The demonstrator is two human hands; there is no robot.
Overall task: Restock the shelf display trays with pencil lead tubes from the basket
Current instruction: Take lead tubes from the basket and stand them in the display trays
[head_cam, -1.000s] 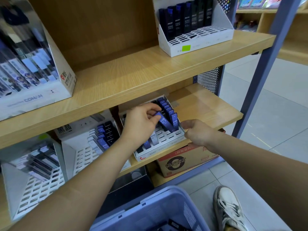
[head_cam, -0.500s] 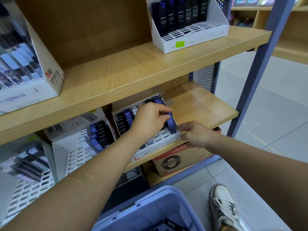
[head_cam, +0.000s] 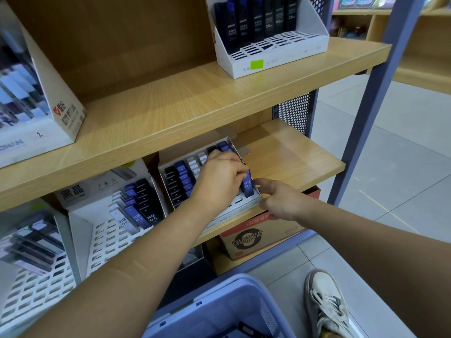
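Note:
A white slotted display tray [head_cam: 240,208] sits on the lower wooden shelf, holding rows of black and blue pencil lead tubes. My left hand [head_cam: 219,181] rests over the tray's right side, its fingers pinching a blue tube marked HB 0.7 [head_cam: 247,185] that stands in the front right slot. My right hand [head_cam: 280,200] touches the tray's front right corner with its fingers spread, holding nothing. A blue plastic basket [head_cam: 219,311] is at the bottom of the view, with a dark tube or two visible inside.
A second white tray [head_cam: 102,230] with HB 0.5 tubes stands to the left. The upper shelf carries another tray [head_cam: 273,57] of dark tubes. A cardboard box [head_cam: 256,237] sits under the lower shelf. A blue metal post [head_cam: 366,106] and my shoe [head_cam: 327,303] are at the right.
My left hand has carried the blue tube from a tilted hold above the tray down into the front right slot, now upright. The right hand stayed at the tray's corner.

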